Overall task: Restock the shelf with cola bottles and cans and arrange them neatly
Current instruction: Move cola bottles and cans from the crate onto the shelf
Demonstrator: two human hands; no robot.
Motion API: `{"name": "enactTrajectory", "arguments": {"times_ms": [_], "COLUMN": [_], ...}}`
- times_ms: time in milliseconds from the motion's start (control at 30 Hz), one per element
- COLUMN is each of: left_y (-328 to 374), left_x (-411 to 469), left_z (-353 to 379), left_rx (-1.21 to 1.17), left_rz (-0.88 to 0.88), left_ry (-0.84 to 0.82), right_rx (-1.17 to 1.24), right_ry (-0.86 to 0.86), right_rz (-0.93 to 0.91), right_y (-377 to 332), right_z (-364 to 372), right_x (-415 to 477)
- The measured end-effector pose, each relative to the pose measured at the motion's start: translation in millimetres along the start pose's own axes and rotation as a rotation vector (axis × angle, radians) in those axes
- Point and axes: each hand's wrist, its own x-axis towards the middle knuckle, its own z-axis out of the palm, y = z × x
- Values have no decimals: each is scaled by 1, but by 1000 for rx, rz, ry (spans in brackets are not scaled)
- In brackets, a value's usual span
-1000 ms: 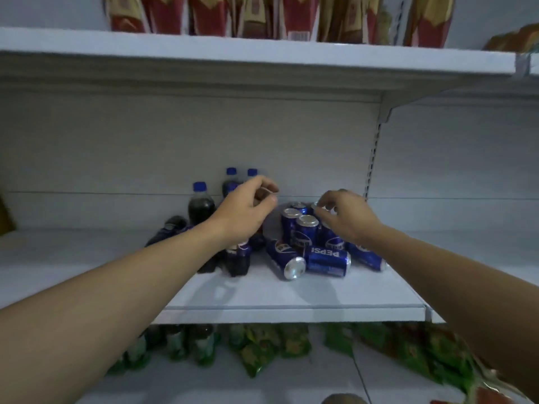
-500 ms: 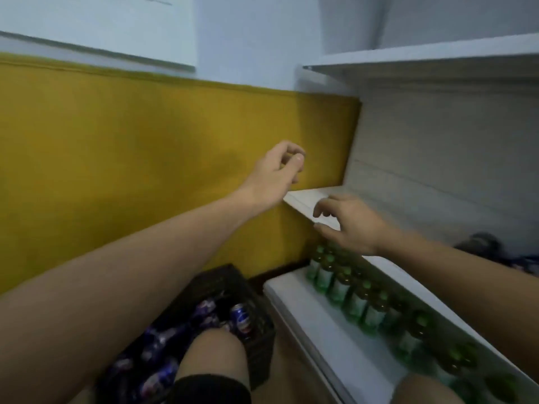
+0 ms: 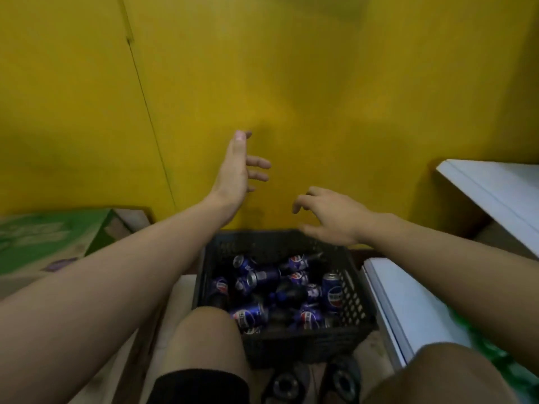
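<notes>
Crate (image 3: 354, 309) holds jumbled cola cans (image 3: 332, 293), dark bottles (image 3: 291, 294).

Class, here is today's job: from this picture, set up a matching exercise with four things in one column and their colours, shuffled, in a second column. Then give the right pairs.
Things:
1. crate holding cola cans
2. carton at the left
3. shelf at the right
4. wall ahead

Colours:
a. white
b. yellow
c. black
d. green

Pairs: 1-c, 2-d, 3-a, 4-b
</notes>
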Motion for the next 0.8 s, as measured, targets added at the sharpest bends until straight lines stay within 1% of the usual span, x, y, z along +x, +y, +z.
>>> {"name": "enactTrajectory", "arguments": {"times_ms": [100,167,333,433,500,600,667,733,800], "left_y": [-64,-113,-232,-293,-326,-367,-400,-430,-451], "left_x": [19,28,41,51,56,53,49,39,26], "left_z": [6,13,42,72,98,142,167,187,201], "left_rx": [45,85,230,405,550,786,899,1040,1321], "left_rz": [-136,-227,-471,-552,-569,-508,-457,-423,-348], "left_ry": [23,-15,-197,-381,-562,-843,-945,-1014,-1052], "right_rx": [85,137,193,133,42,-85,-168,-233,-290], "right_ry": [-98,-181,-309,-404,-470,-600,-682,-717,-707], "right_rz": [39,68,173,232,199,108,82,78,61], "right_y": [25,47,97,124,138,152,156,158,159], "right_z": [66,117,221,264,286,318,344,365,376], "right_x": [18,25,44,56,64,72,74,75,76]}}
